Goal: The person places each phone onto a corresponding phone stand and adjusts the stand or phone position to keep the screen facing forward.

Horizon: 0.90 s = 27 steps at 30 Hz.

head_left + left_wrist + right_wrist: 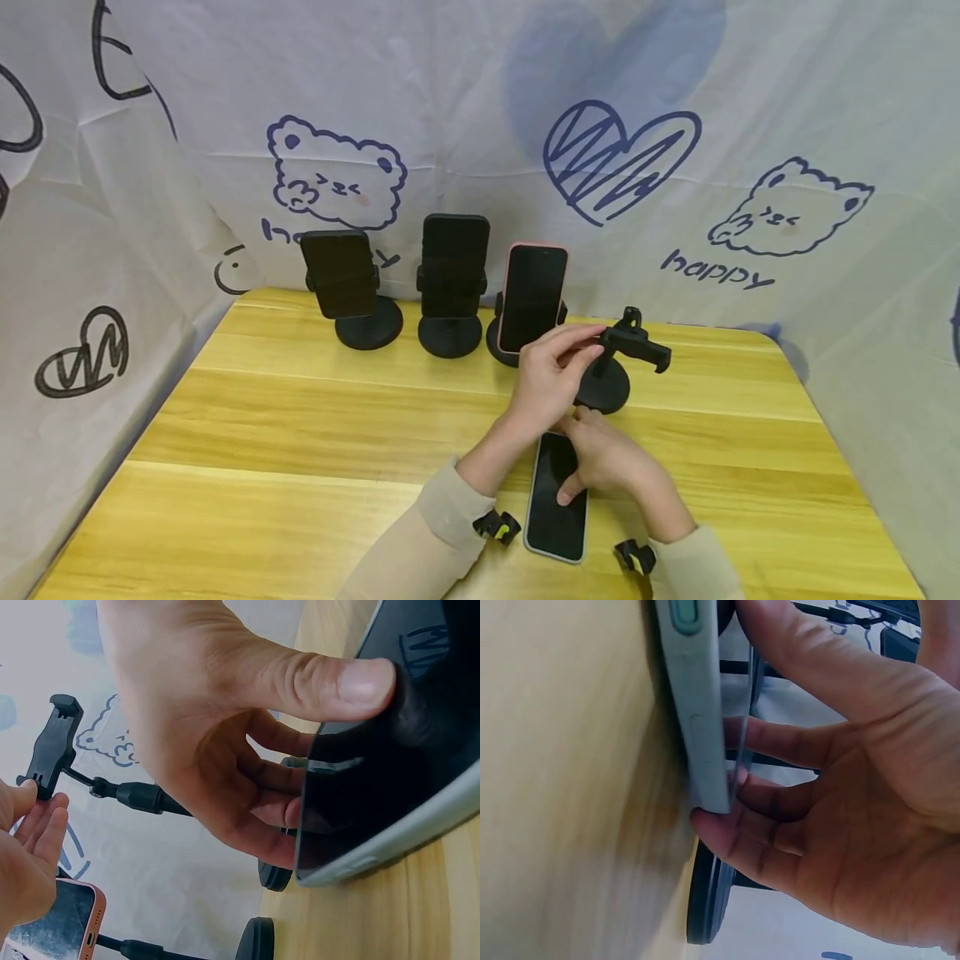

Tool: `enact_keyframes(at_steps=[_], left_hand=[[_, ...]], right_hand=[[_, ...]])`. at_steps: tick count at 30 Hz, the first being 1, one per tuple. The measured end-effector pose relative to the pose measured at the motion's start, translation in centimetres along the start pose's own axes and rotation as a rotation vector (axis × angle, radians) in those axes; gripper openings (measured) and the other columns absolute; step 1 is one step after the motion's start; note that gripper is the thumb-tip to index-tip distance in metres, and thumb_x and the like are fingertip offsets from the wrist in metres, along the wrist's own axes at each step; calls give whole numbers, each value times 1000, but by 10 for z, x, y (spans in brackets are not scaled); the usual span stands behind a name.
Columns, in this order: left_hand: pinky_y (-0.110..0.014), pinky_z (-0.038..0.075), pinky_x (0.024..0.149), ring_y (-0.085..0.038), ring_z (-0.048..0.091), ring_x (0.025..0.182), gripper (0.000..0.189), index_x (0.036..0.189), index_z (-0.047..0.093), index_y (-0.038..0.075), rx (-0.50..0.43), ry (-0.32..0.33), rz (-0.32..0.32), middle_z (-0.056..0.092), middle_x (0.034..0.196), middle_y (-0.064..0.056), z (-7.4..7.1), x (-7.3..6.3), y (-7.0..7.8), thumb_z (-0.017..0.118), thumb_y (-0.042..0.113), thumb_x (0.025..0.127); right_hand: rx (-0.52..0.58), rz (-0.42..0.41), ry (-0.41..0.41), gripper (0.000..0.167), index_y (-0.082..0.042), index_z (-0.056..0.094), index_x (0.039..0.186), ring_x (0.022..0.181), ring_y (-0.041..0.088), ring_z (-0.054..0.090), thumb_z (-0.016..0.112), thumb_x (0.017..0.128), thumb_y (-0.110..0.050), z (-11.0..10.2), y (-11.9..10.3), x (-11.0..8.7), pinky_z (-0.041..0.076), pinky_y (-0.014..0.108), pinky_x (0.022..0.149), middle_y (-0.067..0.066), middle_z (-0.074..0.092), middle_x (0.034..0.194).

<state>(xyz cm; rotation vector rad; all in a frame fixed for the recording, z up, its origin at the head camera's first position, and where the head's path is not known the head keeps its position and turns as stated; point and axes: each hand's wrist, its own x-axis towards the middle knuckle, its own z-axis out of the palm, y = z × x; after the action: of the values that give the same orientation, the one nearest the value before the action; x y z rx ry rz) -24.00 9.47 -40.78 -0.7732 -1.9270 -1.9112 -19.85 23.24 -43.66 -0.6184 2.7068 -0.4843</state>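
My left hand [551, 375] is at the near-left end of the bracket on a black phone stand [637, 343]. In the left wrist view its thumb and fingers pinch that end of the bracket [54, 746]. My right hand [613, 457] grips a phone [551, 527] with a pale frame and a dark screen. The thumb lies on the screen, while the other fingers wrap the far end. From the right wrist, the phone's side edge [696, 712] shows close over the wood, fingertips at its corner.
To the left stand three more black stands, each bearing a phone: a dark one [339, 275], another dark one [454, 267] and one in a pink case [534, 296]. The wooden table [300, 467] meets a printed white cloth [465, 108] behind them.
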Motion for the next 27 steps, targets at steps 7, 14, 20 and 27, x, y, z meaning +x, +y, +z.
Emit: enact_keyframes(at_steps=[7, 14, 20, 27], left_hand=[[-24, 59, 89, -21, 74, 102, 27, 126, 74, 4, 8, 14, 0, 72, 119, -12, -1, 0, 0, 70, 6, 99], [-23, 59, 89, -23, 74, 102, 27, 126, 74, 4, 8, 14, 5, 72, 119, -12, 0, -1, -1, 70, 6, 99], [-24, 58, 90, -24, 74, 103, 28, 126, 74, 3, -5, 10, 6, 72, 119, -13, 2, 0, -2, 70, 5, 99], [-24, 58, 91, -24, 73, 106, 27, 125, 74, 2, -29, 10, -28, 72, 119, -14, 1, 0, 1, 70, 4, 99]], right_hand=[[27, 38, -3, 101, -10, 60, 142, 114, 32, 51, 105, 54, -33, -4, -2, 0, 49, 49, 101, 16, 54, 123], [146, 25, 11, 103, -4, 56, 145, 120, 32, 56, 105, 58, -28, -9, 5, -2, 49, 51, 105, 17, 55, 134], [258, -13, -5, 106, 4, 45, 148, 136, 39, 52, 103, 63, -24, -14, 14, -3, 43, 56, 112, 22, 54, 149], [247, -74, 4, 87, 2, 52, 137, 120, 34, 63, 99, 70, -27, -25, 18, -13, 52, 52, 103, 18, 64, 133]])
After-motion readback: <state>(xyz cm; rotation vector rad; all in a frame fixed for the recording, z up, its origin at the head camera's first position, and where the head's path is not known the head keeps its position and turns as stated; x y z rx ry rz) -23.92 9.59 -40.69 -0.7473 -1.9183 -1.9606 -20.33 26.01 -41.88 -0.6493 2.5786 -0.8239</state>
